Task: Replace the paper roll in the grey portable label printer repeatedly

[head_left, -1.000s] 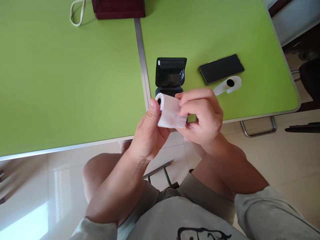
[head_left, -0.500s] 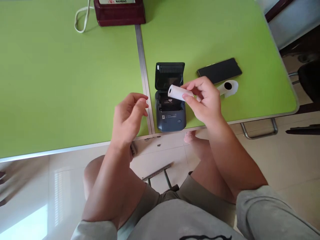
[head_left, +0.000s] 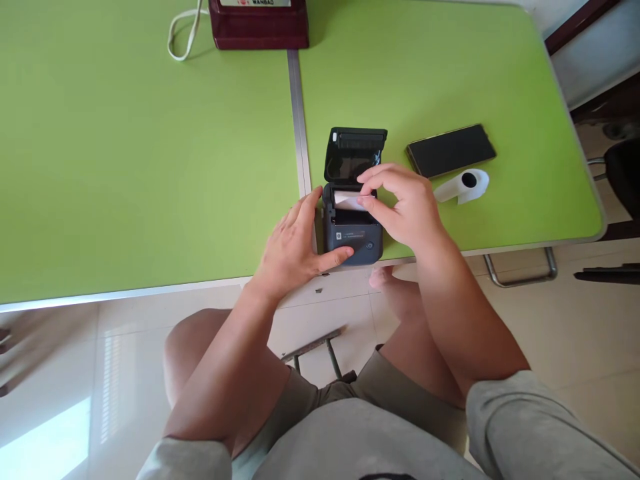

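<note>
A small dark label printer [head_left: 353,240] sits at the table's near edge with its lid [head_left: 356,155] raised. A small white paper roll [head_left: 346,200] lies inside its compartment, partly covered by fingers. My right hand [head_left: 403,203] is closed, pinching the roll at its right end. My left hand [head_left: 295,250] grips the printer from the left, fingers along its side and thumb on the front panel. Right of my right hand, a second white paper roll [head_left: 453,189] with a dark core lies on the table, its loose end sticking out.
Behind the second roll lies a black phone [head_left: 453,150]. A dark red box [head_left: 260,30] with a white cord [head_left: 187,40] stands at the back. The green table [head_left: 140,167] has a metal seam [head_left: 299,120] left of the printer.
My right hand has lowered the paper roll from above the printer into its compartment. My left hand has moved right and taken hold of the printer's left side. The view has shifted slightly.
</note>
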Tool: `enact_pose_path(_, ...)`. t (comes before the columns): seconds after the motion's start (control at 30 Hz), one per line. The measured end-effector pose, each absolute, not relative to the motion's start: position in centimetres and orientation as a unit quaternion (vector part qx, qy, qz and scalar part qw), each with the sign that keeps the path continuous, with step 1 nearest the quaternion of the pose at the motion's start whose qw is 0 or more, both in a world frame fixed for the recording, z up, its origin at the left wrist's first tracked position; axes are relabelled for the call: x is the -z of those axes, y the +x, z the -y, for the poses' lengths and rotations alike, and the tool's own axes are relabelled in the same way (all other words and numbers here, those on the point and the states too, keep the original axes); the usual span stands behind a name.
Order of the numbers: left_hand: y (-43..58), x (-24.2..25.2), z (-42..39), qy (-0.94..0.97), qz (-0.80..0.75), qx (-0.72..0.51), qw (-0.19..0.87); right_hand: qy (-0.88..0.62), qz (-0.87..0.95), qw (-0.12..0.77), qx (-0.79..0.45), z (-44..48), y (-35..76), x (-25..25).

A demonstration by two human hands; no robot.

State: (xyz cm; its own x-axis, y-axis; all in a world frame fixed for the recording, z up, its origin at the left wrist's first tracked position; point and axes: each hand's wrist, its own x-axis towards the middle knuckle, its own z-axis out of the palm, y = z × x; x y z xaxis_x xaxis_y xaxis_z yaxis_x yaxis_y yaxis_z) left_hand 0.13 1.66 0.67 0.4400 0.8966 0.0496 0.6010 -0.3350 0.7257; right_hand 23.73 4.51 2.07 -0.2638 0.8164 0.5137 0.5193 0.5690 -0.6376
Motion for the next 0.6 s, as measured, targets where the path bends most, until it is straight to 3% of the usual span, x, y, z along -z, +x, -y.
enact_pose_path(0.2, -0.4, -0.6, -1.4, 0.797, -0.454, -0.228, 0.327, -0.436, 0.761, 0.444, -0.183, -3.3, 23.9, -2.9)
enact_pose_path(0.4, -0.8, -0.4, -0.9, 0.849, -0.396, -0.238, 0.257, -0.397, 0.792, 0.361, -0.291, -2.4, 25.2, -4.7)
enact_pose_path(0.53, -0.9, 0.0, -0.8, 0.863, -0.395, -0.218, 0.228, -0.434, 0.69, 0.513, -0.269, -3.7, 25.8, -2.4)
enact_pose_path(0.6, -0.9, 0.1, -0.9, 0.864, -0.392, -0.226, 0.22, -0.466, 0.652, 0.52, -0.296, -4.6, 25.7, -0.6)
